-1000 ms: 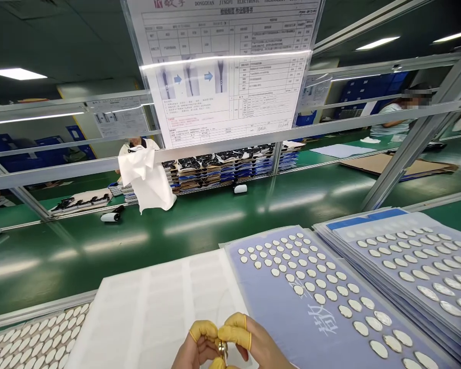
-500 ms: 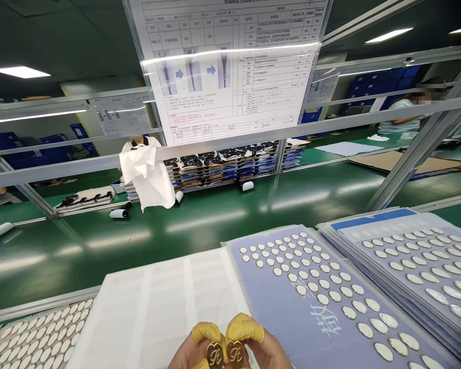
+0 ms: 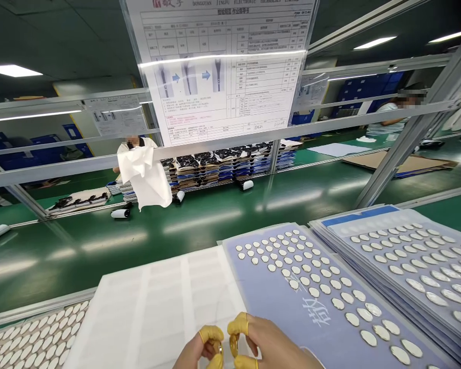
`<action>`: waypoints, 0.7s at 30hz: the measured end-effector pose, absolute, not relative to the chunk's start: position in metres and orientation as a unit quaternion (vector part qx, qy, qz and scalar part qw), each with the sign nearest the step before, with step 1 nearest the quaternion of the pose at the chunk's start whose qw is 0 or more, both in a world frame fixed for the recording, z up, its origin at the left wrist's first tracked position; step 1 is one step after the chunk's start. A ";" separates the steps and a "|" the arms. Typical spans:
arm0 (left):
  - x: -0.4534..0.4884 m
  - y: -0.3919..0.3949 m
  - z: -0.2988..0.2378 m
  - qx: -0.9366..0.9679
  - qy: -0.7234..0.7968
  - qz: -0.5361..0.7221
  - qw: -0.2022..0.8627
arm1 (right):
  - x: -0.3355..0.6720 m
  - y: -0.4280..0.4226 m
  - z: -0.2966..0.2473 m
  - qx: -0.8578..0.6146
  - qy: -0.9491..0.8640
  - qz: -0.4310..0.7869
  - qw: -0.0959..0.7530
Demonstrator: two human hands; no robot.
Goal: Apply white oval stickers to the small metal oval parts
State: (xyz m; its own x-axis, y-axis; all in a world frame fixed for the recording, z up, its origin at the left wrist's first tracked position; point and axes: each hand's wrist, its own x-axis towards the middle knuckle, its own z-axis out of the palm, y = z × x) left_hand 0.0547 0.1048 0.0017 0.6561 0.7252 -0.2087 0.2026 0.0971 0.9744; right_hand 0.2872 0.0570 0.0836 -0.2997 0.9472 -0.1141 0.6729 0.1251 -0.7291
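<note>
At the bottom centre, both hands wear yellow finger cots on the fingertips. My left hand [image 3: 200, 351] pinches a small oval metal badge [image 3: 220, 349], seen nearly edge-on. Close beside it, my right hand [image 3: 267, 338] pinches a gold oval metal badge [image 3: 234, 346], also turned on edge. The two badges face each other with a narrow gap between them. Under the hands lies a white translucent sheet [image 3: 157, 302]. Right of it, a lavender sheet [image 3: 261, 297] carries rows of oval pieces [image 3: 335, 284] with white faces and metallic rims.
A stack of lavender sheets [image 3: 330, 236] with more ovals stands at the right. Another sheet of ovals [image 3: 30, 333] lies at the left. Beyond runs a green table [image 3: 200, 220] under a metal rail [image 3: 215, 146] with a hanging instruction sheet [image 3: 223, 77] and white cloth [image 3: 148, 177].
Both badges have turned from showing their lettered faces to edge-on, and the hands have drawn slightly apart. The camera view has shifted a little to the right.
</note>
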 end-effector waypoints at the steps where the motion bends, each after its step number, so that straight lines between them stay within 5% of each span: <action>1: 0.059 0.106 -0.008 0.697 0.413 0.137 0.570 | 0.288 0.058 0.073 -0.580 -0.755 0.279 0.125; 3: 0.072 0.107 -0.020 0.756 0.484 0.010 0.441 | 0.287 0.061 0.047 -0.575 -0.807 0.133 0.014; 6: 0.092 0.104 -0.022 0.780 0.511 -0.063 0.356 | 0.280 0.066 0.012 -0.569 -0.819 0.059 -0.030; 21: 0.100 0.104 -0.011 0.824 0.491 -0.105 0.262 | 0.275 0.073 -0.018 -0.527 -0.850 -0.015 0.008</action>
State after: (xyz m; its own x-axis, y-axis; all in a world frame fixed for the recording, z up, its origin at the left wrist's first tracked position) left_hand 0.1004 0.1042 -0.0106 0.4953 0.7544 -0.4308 0.8647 -0.3803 0.3281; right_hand 0.2753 0.0730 -0.0182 -0.4438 0.8956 0.0295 0.8961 0.4435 0.0168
